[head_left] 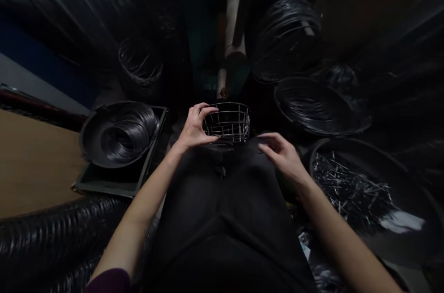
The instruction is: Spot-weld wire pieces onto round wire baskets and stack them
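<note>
A small round wire basket (229,123) sits at my knees, over my dark trousers. My left hand (194,127) grips its left rim, thumb under and fingers over the top wire. My right hand (281,153) hovers just right of the basket, fingers loosely curled and apart, with nothing seen in it. Behind the basket a pale upright machine post (231,29) rises in the dark.
A dark pan of wire rings (120,133) rests on a tray at my left. At my right stands a round tub of short wire pieces (350,186). Coils of wire (294,34) hang at the back. A stack of black rings (52,233) lies lower left.
</note>
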`<state>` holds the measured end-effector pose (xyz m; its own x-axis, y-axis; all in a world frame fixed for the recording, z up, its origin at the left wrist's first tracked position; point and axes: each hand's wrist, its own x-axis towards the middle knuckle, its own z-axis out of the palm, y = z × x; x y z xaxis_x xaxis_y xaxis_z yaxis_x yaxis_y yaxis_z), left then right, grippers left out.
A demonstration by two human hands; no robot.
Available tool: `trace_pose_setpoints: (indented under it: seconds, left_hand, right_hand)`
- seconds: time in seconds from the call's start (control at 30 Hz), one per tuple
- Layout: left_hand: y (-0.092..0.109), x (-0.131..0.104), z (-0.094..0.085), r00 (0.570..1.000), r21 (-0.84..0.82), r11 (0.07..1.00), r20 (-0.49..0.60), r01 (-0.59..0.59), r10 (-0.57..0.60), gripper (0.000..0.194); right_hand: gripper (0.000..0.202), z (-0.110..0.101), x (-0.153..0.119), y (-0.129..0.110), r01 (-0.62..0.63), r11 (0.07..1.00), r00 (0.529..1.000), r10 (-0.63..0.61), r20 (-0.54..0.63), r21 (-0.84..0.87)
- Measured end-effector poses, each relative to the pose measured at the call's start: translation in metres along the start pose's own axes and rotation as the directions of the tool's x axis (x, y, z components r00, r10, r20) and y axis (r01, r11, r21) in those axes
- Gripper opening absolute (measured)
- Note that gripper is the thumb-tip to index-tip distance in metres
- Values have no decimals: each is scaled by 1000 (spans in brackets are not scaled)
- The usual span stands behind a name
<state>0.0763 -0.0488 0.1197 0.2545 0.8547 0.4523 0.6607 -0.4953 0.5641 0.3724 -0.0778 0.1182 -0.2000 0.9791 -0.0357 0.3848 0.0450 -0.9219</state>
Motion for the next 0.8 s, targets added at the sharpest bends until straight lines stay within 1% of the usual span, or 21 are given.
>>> trace_pose_setpoints:
  seconds: [0.03, 0.07, 0.1, 0.13, 0.17, 0.2, 0.23, 0.27, 0.33, 0.4, 0.47, 0.53, 0.6, 0.7, 0.8]
  left_hand:
    - [4, 3, 0, 1000, 40, 999, 25, -3, 2, 72]
    - [6, 6, 1, 999, 71, 997, 52, -7, 4, 68]
    - [8, 8, 2, 997, 92, 996, 75, -16, 9, 64]
    - [9, 9, 2, 996, 105, 994, 93, -23, 13, 62]
    - [9, 9, 3, 995, 111, 993, 102, -26, 15, 62]
    - [8, 8, 3, 994, 112, 993, 105, -25, 13, 63]
    - [7, 7, 2, 995, 109, 994, 103, -19, 8, 64]
    - [6, 6, 2, 995, 103, 995, 96, -9, -1, 65]
    - [3, 2, 0, 996, 81, 997, 79, 21, -28, 67]
    - [1, -2, -2, 997, 57, 997, 64, 49, -52, 68]
    - [0, -3, -1, 997, 43, 997, 40, 64, -66, 68]
    - [-1, -1, 1, 998, 32, 997, 14, 68, -69, 68]
    - [-2, 4, 3, 997, 16, 997, 6, 71, -72, 69]
    - [-4, 13, 4, 997, -10, 997, 14, 77, -77, 70]
    - [-7, 20, 4, 996, -27, 996, 2, 90, -90, 70]
  right_hand:
    - [37, 1, 12, -15, 14, 1000, 993, -14, 119, -2]
    - [34, 3, 23, -27, 33, 999, 979, -29, 204, -16]
    - [31, 6, 33, -37, 60, 997, 967, -45, 252, -52]
    - [28, 10, 42, -44, 100, 988, 962, -66, 264, -117]
    - [26, 15, 48, -49, 154, 965, 963, -99, 250, -213]
    - [24, 20, 52, -51, 218, 918, 962, -145, 231, -331]
    - [25, 24, 54, -52, 284, 845, 953, -197, 230, -453]
    - [28, 28, 54, -52, 350, 752, 936, -248, 251, -559]
    - [37, 33, 50, -52, 463, 559, 886, -315, 341, -688]
    - [39, 34, 48, -51, 545, 419, 836, -339, 432, -726]
    - [37, 33, 50, -52, 597, 338, 796, -364, 485, -727]
    - [35, 31, 55, -53, 623, 296, 769, -401, 497, -724]
    - [34, 28, 61, -55, 625, 275, 758, -440, 482, -731]
    - [32, 26, 69, -60, 609, 248, 756, -469, 457, -753]
    - [31, 24, 75, -65, 605, 242, 756, -473, 451, -759]
